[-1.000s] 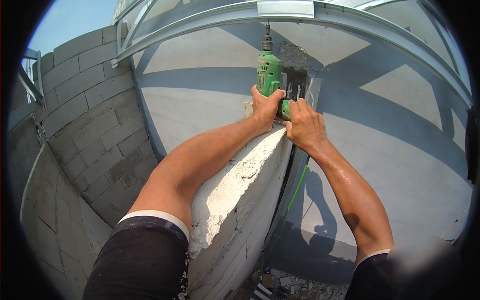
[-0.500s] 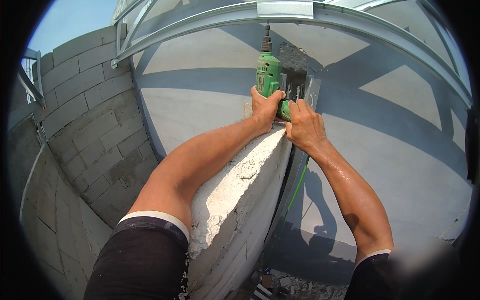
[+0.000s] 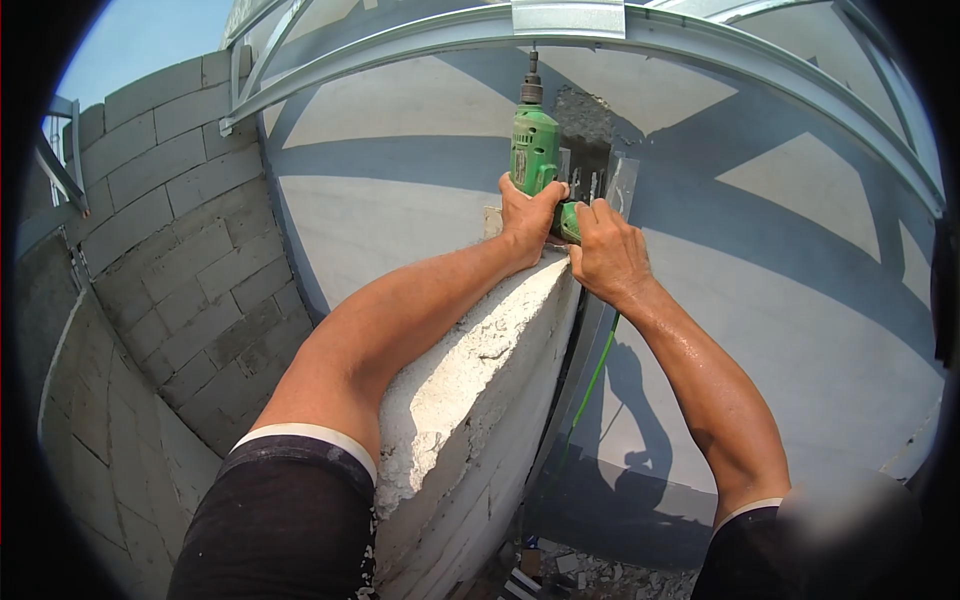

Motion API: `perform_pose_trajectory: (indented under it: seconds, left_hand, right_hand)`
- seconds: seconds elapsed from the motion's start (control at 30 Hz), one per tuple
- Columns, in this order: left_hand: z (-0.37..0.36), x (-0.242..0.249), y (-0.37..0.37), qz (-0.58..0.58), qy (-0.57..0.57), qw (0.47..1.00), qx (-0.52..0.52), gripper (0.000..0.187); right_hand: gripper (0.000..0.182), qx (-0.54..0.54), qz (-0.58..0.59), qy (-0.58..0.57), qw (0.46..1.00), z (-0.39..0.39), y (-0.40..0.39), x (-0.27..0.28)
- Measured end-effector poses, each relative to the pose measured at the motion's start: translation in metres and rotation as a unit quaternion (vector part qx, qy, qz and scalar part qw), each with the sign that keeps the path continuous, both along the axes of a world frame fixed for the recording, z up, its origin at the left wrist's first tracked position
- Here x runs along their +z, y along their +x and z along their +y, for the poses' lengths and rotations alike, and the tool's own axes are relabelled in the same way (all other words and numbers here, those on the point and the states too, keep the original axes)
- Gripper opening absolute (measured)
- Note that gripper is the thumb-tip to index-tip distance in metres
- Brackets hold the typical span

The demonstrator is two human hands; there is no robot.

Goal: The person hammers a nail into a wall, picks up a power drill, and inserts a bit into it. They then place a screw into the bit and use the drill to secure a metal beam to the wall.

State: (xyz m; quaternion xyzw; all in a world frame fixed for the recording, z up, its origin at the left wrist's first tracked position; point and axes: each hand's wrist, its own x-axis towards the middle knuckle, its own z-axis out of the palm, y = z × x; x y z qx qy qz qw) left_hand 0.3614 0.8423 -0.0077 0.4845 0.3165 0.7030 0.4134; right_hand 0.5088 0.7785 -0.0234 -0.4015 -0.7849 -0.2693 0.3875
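Observation:
A green power drill points upward, its chuck and bit meeting the underside of a metal beam. My left hand is closed around the lower part of the drill's body. My right hand is wrapped over the drill's handle, whose green end shows between the two hands. A short metal plate overlaps the beam above the bit. From below my right hand a green cord runs down. The trigger is hidden by my fingers.
Below my forearms stands a rough-topped wall. Grey block walls rise at the left, and a smooth plastered wall is behind the drill. Rubble lies on the ground far below. More metal framing crosses the upper right.
Almost nothing differs; the whole view has shifted very slightly left. Both hands keep the same hold on the drill, and its bit stays at the beam.

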Motion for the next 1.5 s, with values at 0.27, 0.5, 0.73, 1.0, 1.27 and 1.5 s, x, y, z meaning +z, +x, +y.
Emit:
perform_pose_trajectory:
  seconds: [0.27, 0.5, 0.73, 1.0, 1.27, 1.5]
  left_hand:
    - [0.002, -0.002, 0.000, 0.005, 0.000, 1.000, -0.001, 0.076]
    - [0.002, -0.001, 0.000, 0.005, 0.001, 1.000, 0.002, 0.076]
    - [0.000, 0.002, 0.000, 0.013, 0.006, 1.000, 0.013, 0.080]
    - [-0.011, 0.004, 0.001, 0.022, 0.022, 0.999, 0.016, 0.078]
    - [-0.003, 0.004, 0.000, 0.015, 0.036, 0.999, 0.005, 0.076]
    - [0.006, 0.001, 0.000, -0.008, 0.039, 0.999, 0.024, 0.075]
  right_hand:
    - [0.048, -0.002, 0.000, -0.006, 1.000, 0.000, 0.000, 0.000]
    - [0.048, -0.001, -0.001, -0.009, 1.000, 0.001, 0.002, 0.000]
    - [0.034, 0.007, -0.006, 0.018, 1.000, -0.004, 0.000, 0.004]
    - [0.027, 0.007, -0.007, 0.033, 0.999, -0.008, 0.000, 0.005]
    - [0.023, -0.013, -0.020, 0.037, 0.999, -0.010, -0.004, 0.014]
    - [0.018, -0.006, -0.019, 0.062, 0.998, -0.006, -0.006, 0.012]
